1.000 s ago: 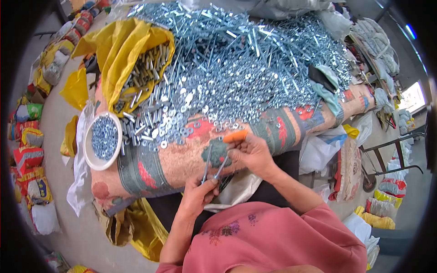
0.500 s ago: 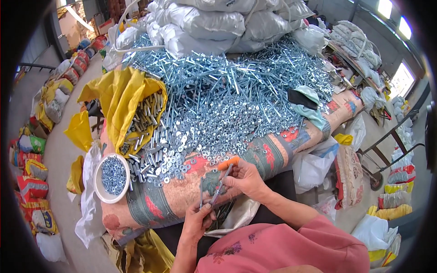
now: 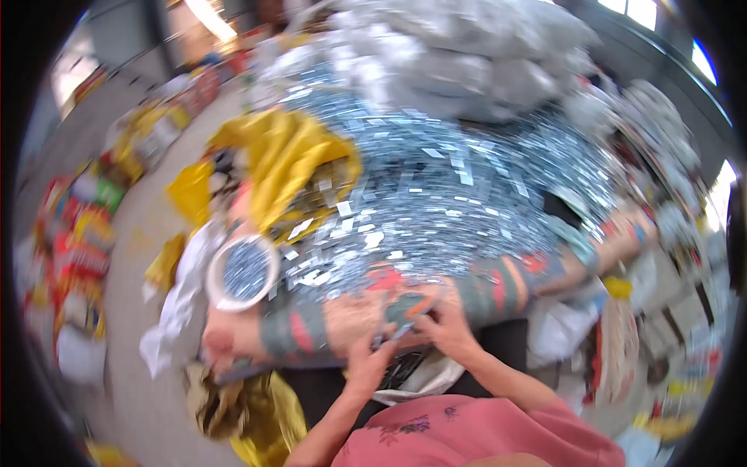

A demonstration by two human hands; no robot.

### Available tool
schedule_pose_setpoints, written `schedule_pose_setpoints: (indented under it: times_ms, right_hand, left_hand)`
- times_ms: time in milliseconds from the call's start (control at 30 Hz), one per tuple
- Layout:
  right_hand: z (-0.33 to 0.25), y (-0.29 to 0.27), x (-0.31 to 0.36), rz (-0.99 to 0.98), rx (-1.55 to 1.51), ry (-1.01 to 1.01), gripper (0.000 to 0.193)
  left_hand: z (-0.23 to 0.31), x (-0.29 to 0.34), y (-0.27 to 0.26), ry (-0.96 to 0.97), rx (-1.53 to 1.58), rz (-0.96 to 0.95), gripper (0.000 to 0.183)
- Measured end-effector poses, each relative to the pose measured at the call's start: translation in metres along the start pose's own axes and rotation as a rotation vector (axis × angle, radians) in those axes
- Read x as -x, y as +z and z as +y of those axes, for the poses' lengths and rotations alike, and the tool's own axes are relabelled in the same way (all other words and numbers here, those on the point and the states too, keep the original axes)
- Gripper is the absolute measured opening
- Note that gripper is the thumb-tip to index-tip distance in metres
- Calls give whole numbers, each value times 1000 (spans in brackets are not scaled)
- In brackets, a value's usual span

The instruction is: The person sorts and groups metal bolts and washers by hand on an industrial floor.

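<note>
Motion smears the picture. My left hand [image 3: 367,363] is closed around the lower end of a slim grey metal bolt [image 3: 404,331], just in front of the table's near edge. Closed at the bolt's other end is my right hand [image 3: 450,328]. An orange tube-like piece [image 3: 421,307] shows at its fingertips; whether it is worn or held I cannot tell. Beyond both hands, a heap of loose nuts and washers [image 3: 420,233] spreads over the table, with long metal rods [image 3: 436,152] piled behind it.
A white bowl [image 3: 215,274] of small metal parts stands at the left, beside an open yellow sack [image 3: 292,159]. White sacks [image 3: 459,70] are stacked at the back. A flowered cover [image 3: 346,315] lies over the table. A pale green cloth [image 3: 572,237] sits at the right.
The whole view has swung, so the table and heap appear farther right and are blurred. My hands have come slightly closer together, still on the bolt.
</note>
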State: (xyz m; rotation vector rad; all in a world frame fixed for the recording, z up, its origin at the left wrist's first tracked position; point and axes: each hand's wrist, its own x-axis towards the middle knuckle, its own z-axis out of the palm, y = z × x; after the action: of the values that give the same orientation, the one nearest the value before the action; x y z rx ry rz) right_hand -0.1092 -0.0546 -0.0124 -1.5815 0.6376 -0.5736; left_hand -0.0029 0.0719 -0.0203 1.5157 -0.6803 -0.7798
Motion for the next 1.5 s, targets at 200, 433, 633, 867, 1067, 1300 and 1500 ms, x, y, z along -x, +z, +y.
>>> schedule_pose_setpoints:
  times_ms: [200,433,633,867,1067,1300,1500]
  right_hand:
    - [-7,3,10,4,-125,96,18]
    - [-7,5,5,-74,-13,109,13]
    - [-21,11,5,-34,-238,-38,28]
    - [-33,17,14,-146,-355,-3,36]
    - [-35,4,21,-170,-346,-68,34]
    - [-37,-21,27,-109,-364,-134,32]
    - [-21,-48,30,-106,-280,-63,31]
  left_hand:
    - [-16,7,-9,-45,178,-72,11]
    - [-14,14,-12,-75,233,-80,17]
    - [-15,10,-18,-25,173,-104,17]
    - [-2,25,-24,-163,343,-155,17]
    - [4,25,-21,-235,426,-166,19]
    - [17,23,-12,-232,381,-201,14]
    - [30,15,6,-245,409,-175,11]
